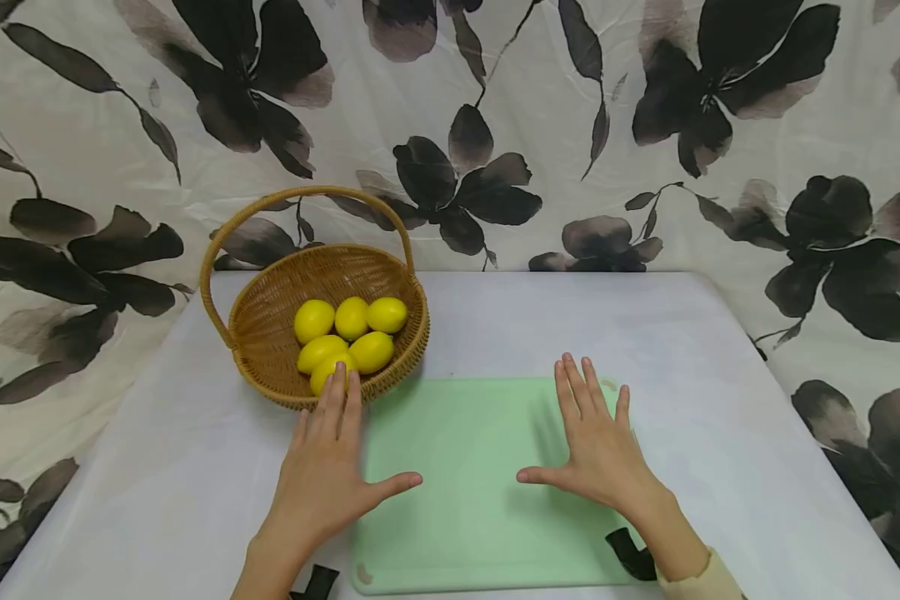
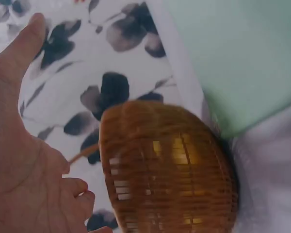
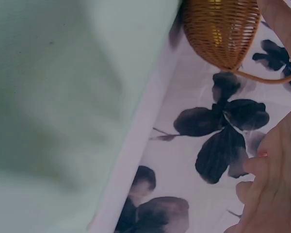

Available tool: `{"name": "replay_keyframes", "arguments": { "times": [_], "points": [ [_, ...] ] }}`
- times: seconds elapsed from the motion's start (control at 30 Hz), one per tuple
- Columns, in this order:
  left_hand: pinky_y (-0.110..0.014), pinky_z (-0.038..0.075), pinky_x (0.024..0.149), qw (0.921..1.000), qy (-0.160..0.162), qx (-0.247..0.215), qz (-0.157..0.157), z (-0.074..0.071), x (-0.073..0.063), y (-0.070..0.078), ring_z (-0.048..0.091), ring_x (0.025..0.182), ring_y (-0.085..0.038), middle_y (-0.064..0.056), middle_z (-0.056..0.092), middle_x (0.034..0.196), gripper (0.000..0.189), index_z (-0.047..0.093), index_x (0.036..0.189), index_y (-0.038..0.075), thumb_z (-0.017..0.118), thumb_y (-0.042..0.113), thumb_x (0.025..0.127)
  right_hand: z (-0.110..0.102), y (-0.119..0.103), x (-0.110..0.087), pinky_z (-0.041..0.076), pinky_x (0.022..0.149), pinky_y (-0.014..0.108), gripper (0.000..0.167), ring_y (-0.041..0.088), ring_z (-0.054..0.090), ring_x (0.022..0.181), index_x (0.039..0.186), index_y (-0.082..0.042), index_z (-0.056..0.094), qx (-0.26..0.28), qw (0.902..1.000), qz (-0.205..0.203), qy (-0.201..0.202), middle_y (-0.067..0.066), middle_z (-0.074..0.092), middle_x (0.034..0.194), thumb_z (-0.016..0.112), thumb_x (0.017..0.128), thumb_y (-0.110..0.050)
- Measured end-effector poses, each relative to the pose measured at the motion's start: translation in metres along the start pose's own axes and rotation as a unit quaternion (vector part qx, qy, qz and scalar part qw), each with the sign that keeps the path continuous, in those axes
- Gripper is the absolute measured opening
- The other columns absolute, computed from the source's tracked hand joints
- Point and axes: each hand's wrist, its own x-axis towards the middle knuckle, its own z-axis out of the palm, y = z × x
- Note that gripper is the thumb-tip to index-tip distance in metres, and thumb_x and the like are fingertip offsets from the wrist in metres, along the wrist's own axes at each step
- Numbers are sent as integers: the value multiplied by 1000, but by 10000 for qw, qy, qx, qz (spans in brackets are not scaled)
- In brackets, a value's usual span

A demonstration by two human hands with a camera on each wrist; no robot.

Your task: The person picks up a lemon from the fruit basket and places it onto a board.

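A brown wicker basket point(image 1: 270, 367) with a tall arched handle stands at the back left of the table, several yellow lemons point(image 1: 372, 352) inside it. My left hand point(image 1: 326, 479) is stretched out in front of the basket with straight fingers, thumb spread to the right, holding nothing. In the head view its fingertips overlap the basket's front rim and the nearest lemon; the left wrist view shows the hand beside the basket point(image 2: 169, 170), apart from it. Above the right part of a light green cutting board point(image 1: 457, 517), my right hand point(image 1: 603, 454) is spread, fingers straight, with nothing in it.
The table point(image 1: 720, 400) has a white cover. Behind it hangs a white cloth point(image 1: 570, 125) with dark floral print. Black straps point(image 1: 630, 554) show near both wrists. The basket stands just behind the board's far left corner.
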Motion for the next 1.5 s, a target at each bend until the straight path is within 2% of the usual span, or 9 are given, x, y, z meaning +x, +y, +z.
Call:
{"name": "replay_keyframes", "arguments": {
  "times": [0.13,0.3,0.5,0.6,0.73,0.93,1.1,1.33,1.5],
  "points": [
    [-67,22,111,9997,118,-136,-152,-4,0,-10,9,149,-35,-14,-2,163,134,-4,154,5,63,81,65,-3,0,6,8,109,74,141,30,6,151,155,-6,-2,78,9998,-141,93,10,3,163,70,57,-79],
    [-69,22,109,9970,194,-493,-569,-9,-1,-26,5,150,-36,-11,-10,162,132,-10,153,6,65,76,69,-6,-3,13,12,111,71,142,28,11,150,155,-4,2,232,9984,-402,313,12,7,163,73,55,-77],
    [-67,17,112,9849,679,-1230,-1011,-11,1,-47,3,148,-42,-16,-12,160,127,-13,151,4,71,60,76,-10,-9,24,13,115,66,141,29,10,150,154,-2,5,686,9956,-596,249,12,5,163,79,55,-70],
    [-69,14,111,9784,752,-1477,-1234,-12,3,-57,-2,147,-45,-17,-16,159,126,-17,150,4,71,57,78,-12,-13,29,18,116,60,141,31,8,150,154,-1,3,1052,9920,-679,141,13,3,163,83,56,-64],
    [-67,12,113,9684,700,-1835,-1539,-13,8,-67,-6,147,-43,-13,-21,158,125,-22,149,6,71,55,80,-14,-16,35,21,117,55,142,33,6,150,154,0,1,1301,9885,-765,80,14,1,163,85,56,-60],
    [-63,13,115,9512,566,-2350,-1920,-13,12,-79,-7,148,-40,-12,-24,158,124,-26,148,8,69,53,82,-15,-22,46,23,117,53,139,34,8,150,153,3,5,1406,9846,-1008,261,17,5,162,85,57,-57],
    [-63,12,116,9472,514,-2439,-2016,-13,17,-87,-9,148,-40,-13,-24,157,125,-27,147,9,70,53,81,-18,-29,61,20,119,53,136,30,6,151,153,1,4,1627,9792,-1196,224,15,5,162,85,60,-55],
    [-63,12,116,9421,190,-2475,-2254,-10,23,-95,-10,148,-38,-9,-27,156,128,-31,145,13,70,56,80,-23,-42,85,19,119,50,132,26,5,151,154,-3,3,1865,9715,-1460,-16,10,2,163,84,64,-53],
    [-63,13,116,9397,126,-2579,-2244,-10,25,-99,-8,148,-39,-9,-25,157,128,-31,145,14,71,54,80,-26,-53,102,21,119,48,126,24,6,151,154,-4,3,2064,9652,-1602,-135,9,3,163,83,68,-50]
  ]
}}
